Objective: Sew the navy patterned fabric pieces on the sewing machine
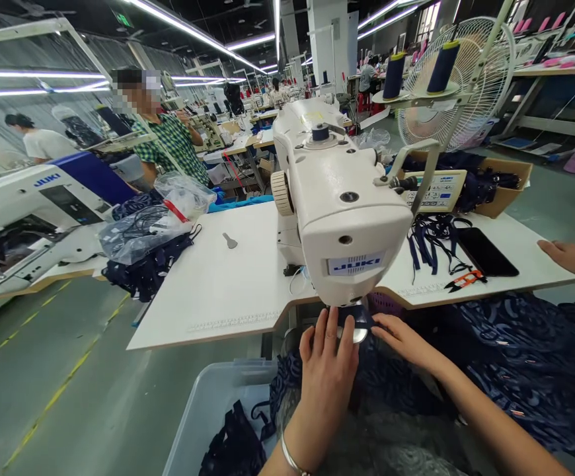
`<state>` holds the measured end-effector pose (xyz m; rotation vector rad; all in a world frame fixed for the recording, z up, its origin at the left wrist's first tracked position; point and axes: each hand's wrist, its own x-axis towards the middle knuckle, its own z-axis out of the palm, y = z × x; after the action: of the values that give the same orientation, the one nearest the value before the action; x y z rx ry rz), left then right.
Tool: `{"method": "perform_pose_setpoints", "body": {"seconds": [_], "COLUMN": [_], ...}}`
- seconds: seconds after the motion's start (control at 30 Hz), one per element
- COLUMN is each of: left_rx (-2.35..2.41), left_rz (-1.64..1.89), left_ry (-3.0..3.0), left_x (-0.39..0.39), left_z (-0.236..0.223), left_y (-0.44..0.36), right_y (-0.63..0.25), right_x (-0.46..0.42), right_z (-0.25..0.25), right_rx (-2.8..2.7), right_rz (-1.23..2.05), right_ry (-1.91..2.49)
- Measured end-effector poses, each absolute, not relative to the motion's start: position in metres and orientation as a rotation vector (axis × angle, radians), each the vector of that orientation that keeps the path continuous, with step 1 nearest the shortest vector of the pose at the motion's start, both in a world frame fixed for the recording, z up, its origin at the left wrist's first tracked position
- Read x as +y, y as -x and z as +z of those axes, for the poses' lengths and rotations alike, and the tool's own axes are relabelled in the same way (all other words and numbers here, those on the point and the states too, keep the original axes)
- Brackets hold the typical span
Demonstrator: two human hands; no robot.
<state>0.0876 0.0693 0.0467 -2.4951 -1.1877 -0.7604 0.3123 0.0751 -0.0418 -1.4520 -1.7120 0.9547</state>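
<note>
Under the head of a white sewing machine [349, 218], a piece of navy fabric [358, 316] lies over the small shiny sewing plate [359, 336]. My left hand [330, 360] rests on the fabric's near left side, its fingers stretched out and slightly spread; a silver bangle circles that wrist. On the other side, the fingertips of my right hand [397, 336] pinch the fabric's right edge. The needle area is mostly hidden behind the machine head. Dark patterned cloth [386, 383] hangs below both hands.
Another person's hand [568, 256] reaches the table's right edge. Orange thread snips [466, 280], a black phone [486, 251] and navy straps [431, 244] lie right. A flat metal piece [229, 241] lies left. A plastic bin [193, 413] stands below, holding dark garments [235, 443].
</note>
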Motion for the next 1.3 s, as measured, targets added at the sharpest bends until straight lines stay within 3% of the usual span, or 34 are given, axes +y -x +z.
{"method": "perform_pose_setpoints", "body": {"seconds": [0.17,0.3,0.47,0.57,0.7,0.9,1.3], "left_rx": [-1.111,-1.13,-1.316,-1.07,-0.698,-0.915,-1.086], "left_rz": [-1.15,-1.383,-1.12,-0.869,-0.591,-0.514,-0.604], "left_ry": [2.532,2.268,2.099,2.38,2.636,2.718,2.614], "left_x": [0.074,0.089,0.101,0.093,0.08,0.077,0.076], "left_z": [0.047,0.046,0.049,0.051,0.055,0.061,0.051], "left_y": [-0.064,-0.028,-0.013,-0.03,-0.057,-0.069,-0.078], "right_y": [-0.336,-0.325,-0.278,-0.259,-0.256,-0.267,-0.269], "right_x": [0.05,0.041,0.064,0.078,0.083,0.084,0.099], "right_z": [-0.001,0.052,0.074,0.064,0.047,0.037,0.039], "right_rx": [-1.76,-1.815,-1.982,-1.964,-1.737,-1.364,-1.469], "right_rz": [1.112,0.929,0.291,0.118,0.359,0.984,0.706], "right_ry": [1.51,1.371,1.312,1.446,1.541,1.418,1.528]}}
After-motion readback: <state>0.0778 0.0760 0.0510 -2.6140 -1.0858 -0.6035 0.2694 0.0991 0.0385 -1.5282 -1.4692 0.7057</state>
